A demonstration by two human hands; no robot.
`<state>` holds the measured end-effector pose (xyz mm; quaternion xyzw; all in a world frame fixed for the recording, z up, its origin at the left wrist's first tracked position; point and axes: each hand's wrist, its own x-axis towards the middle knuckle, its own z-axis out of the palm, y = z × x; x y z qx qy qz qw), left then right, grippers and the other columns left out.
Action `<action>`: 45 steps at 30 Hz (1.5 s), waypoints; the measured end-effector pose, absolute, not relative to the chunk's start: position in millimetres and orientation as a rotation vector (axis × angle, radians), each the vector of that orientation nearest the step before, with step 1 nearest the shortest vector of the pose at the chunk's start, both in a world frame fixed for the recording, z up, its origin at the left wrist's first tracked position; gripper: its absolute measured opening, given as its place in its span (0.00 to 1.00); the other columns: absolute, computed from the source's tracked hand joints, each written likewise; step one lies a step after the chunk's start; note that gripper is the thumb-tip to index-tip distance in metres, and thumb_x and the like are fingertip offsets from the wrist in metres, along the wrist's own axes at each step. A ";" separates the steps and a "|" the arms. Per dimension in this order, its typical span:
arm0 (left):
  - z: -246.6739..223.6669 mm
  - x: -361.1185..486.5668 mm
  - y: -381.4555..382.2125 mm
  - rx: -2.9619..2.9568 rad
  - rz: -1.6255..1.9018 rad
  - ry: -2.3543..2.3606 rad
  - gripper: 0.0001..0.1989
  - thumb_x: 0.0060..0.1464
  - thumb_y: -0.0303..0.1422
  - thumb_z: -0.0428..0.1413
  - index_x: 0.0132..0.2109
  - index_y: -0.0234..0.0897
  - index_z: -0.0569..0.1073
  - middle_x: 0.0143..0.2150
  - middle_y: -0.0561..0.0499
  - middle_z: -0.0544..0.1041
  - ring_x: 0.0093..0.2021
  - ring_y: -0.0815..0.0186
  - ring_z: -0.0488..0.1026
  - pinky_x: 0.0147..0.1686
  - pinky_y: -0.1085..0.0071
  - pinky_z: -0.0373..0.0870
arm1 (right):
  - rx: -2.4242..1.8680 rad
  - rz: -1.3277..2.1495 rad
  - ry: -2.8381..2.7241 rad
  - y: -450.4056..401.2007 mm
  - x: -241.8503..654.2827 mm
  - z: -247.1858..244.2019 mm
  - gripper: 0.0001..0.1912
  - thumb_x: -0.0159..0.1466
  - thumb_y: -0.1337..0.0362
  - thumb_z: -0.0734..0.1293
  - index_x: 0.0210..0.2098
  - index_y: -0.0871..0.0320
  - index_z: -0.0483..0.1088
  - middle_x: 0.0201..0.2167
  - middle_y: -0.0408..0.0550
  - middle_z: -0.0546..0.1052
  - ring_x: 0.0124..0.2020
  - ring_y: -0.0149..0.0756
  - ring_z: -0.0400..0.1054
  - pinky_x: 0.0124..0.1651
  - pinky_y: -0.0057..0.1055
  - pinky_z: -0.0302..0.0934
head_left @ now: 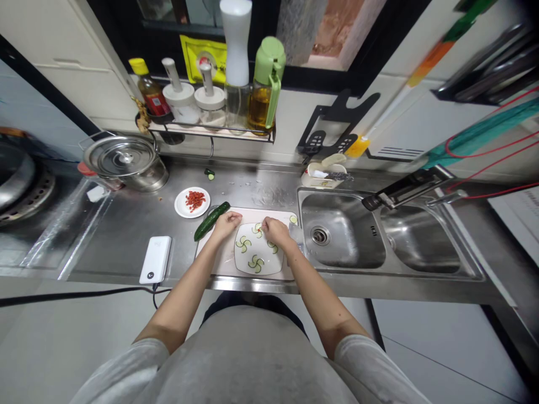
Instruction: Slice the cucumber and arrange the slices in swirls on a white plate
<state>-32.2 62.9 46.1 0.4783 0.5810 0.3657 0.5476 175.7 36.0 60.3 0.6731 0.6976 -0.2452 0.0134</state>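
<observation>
A white squarish plate [264, 257] rests on a pale cutting board [223, 262]. On it, thin cucumber slices [255, 264] form several pinwheel shapes. Over the plate's far side, my right hand [275, 231] pinches a small red goji berry at the upper pinwheel. My left hand [226, 223] hovers by the plate's upper left corner, fingers pressed together; what is in them is hidden. Just left of it lies a whole dark green cucumber [211, 221], across the board's edge. A small round white plate [177, 205] farther left bears red goji berries [195, 200].
A double sink [343, 224] lies to the right. A cucumber round [293, 219] sits at the board's far right corner, and cucumber ends [209, 174] behind. To the left are a white power bank [155, 259] and a lidded steel pot [126, 163]. A condiment rack [210, 132] hangs above.
</observation>
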 end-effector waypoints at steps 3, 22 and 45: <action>45.4 -32.7 63.1 1.125 0.872 1.361 0.10 0.41 0.35 0.62 0.32 0.34 0.76 0.26 0.51 0.74 0.25 0.70 0.66 0.29 0.73 0.63 | 2.158 -0.756 2.185 33.8 182.5 63.0 0.09 0.65 0.64 0.59 0.41 0.56 0.70 0.40 0.49 0.77 0.38 0.35 0.67 0.35 0.27 0.51; 48.0 -141.9 116.7 1.153 1.024 2.196 0.08 0.51 0.33 0.55 0.38 0.36 0.76 0.35 0.47 0.79 0.35 0.64 0.73 0.37 0.72 0.65 | 2.942 -0.744 1.961 -18.0 313.0 44.6 0.21 0.57 0.51 0.58 0.39 0.60 0.71 0.27 0.51 0.74 0.28 0.39 0.66 0.36 0.34 0.59; 30.0 -149.3 147.5 1.513 0.512 2.398 0.11 0.59 0.34 0.51 0.43 0.38 0.77 0.48 0.40 0.76 0.43 0.57 0.74 0.41 0.66 0.67 | 3.160 -0.878 1.635 -56.2 348.2 9.5 0.26 0.46 0.44 0.60 0.31 0.59 0.74 0.23 0.51 0.76 0.26 0.42 0.68 0.31 0.37 0.60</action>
